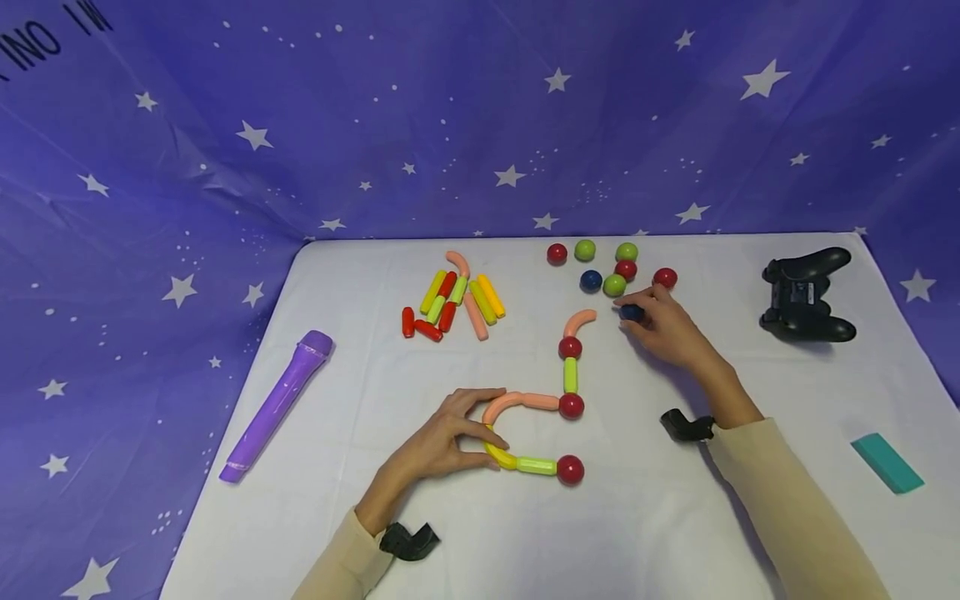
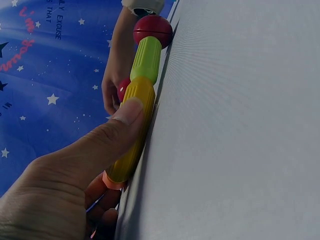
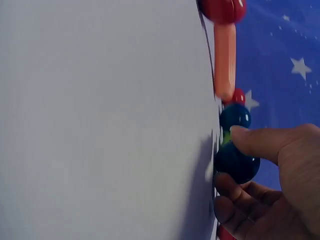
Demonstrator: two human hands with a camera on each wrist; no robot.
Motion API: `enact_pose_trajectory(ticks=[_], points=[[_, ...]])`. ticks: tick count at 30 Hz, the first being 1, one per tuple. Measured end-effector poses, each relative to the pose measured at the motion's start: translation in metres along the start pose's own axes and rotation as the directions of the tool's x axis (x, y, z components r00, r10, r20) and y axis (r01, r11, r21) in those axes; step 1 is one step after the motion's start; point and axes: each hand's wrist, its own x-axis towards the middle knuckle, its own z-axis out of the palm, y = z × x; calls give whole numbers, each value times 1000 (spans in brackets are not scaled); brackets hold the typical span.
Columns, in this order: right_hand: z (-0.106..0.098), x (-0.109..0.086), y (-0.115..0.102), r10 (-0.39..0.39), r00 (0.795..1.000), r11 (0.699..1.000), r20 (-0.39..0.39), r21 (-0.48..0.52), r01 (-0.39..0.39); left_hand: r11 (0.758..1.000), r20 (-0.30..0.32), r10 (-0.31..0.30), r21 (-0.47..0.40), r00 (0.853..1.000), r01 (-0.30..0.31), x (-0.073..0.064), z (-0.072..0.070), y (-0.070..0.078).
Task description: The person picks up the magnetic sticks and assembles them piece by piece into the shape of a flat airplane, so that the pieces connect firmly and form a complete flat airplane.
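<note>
A chain of magnetic building rods and balls lies on the white table. My left hand point(image 1: 442, 437) holds its bend, with the thumb on a curved yellow rod point(image 2: 132, 155) and the fingers round the far side. That rod joins a curved pink rod point(image 1: 501, 405) and a light green rod point(image 1: 536, 466), which ends in a red ball point(image 1: 570, 470). Upward, the chain continues through two more red balls to a curved pink tip point(image 1: 580, 321). Right of this tip, my right hand point(image 1: 667, 329) pinches a dark blue ball point(image 3: 237, 162) between thumb and fingers.
Loose red, green and blue balls point(image 1: 591, 281) sit at the back, beyond the right hand. Several coloured rods point(image 1: 476, 317) lie back left. A purple microphone-shaped tube point(image 1: 277, 408) is at left; a black game controller point(image 1: 802, 296) and a teal block point(image 1: 887, 463) are at right.
</note>
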Motion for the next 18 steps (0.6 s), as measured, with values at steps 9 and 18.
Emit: enact_pose_trajectory(ticks=[9, 18], points=[[19, 17, -19, -22, 996, 998, 85, -56, 27, 1000, 8, -12, -18, 1000, 13, 0, -1, 0], [26, 25, -24, -11, 999, 993, 45, -118, 16, 1000, 3, -10, -20, 1000, 10, -1, -1, 0]])
